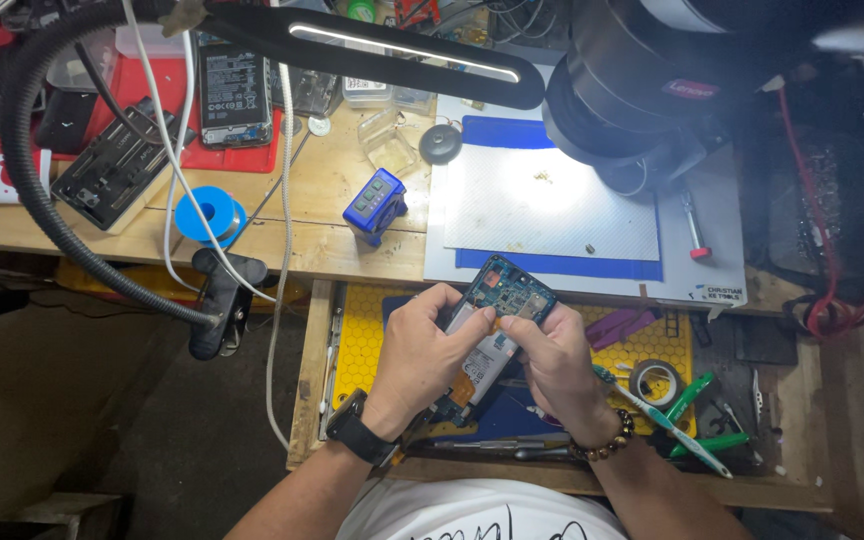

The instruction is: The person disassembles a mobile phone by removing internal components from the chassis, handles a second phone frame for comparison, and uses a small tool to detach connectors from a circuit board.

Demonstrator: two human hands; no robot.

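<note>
Head view: an opened phone [500, 318] is held over the yellow mat [367, 335] in the drawer, just below the desk [352, 215] edge. Its long axis runs diagonally, top end pointing up-right toward the white work pad [552, 205], bottom end down-left. The back is off, showing a dark circuit board and a pale battery. The left hand [422, 352] grip is clamped on its left edge; the right hand [557, 362] fingers press, seemingly pinched, on the battery area.

Blue plastic solder spool [210, 212] beside a small blue box-shaped device [375, 203]. Grey tape roll [655, 381] on the yellow honeycomb mat [362, 335].
</note>
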